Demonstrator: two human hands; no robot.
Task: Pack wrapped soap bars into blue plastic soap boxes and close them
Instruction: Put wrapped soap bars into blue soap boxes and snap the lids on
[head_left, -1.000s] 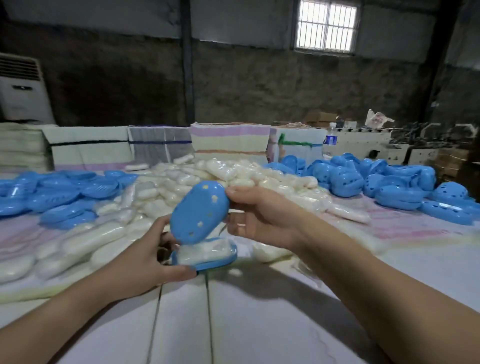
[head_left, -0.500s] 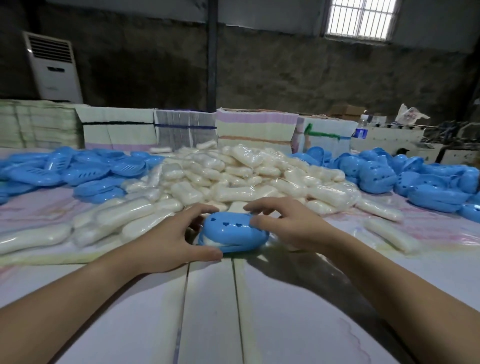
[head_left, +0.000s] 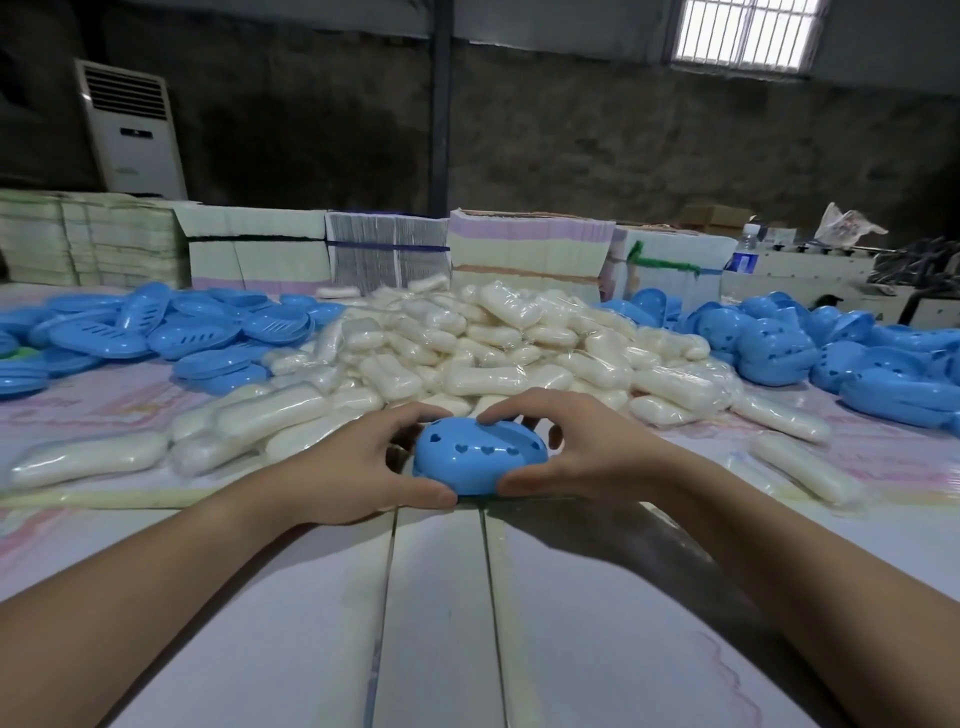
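A blue plastic soap box (head_left: 480, 461) with heart-shaped holes in its lid rests on the table in front of me, lid down over its base. My left hand (head_left: 358, 467) clasps its left end, thumb along the front edge. My right hand (head_left: 563, 452) clasps the right end, fingers pressing on top of the lid. The soap inside is hidden. Behind the box lies a large heap of wrapped white soap bars (head_left: 498, 353).
Blue box bases (head_left: 197, 332) are piled at the left, blue lids (head_left: 810, 348) at the right. Stacks of flat cartons (head_left: 524, 249) line the table's far edge. Loose soap bars (head_left: 805, 467) lie at the right. The white table (head_left: 436, 623) stretches toward me.
One second ago my right hand held the lid raised above the base with the soap in it. The lid has come down and both hands now press the box together on the table.
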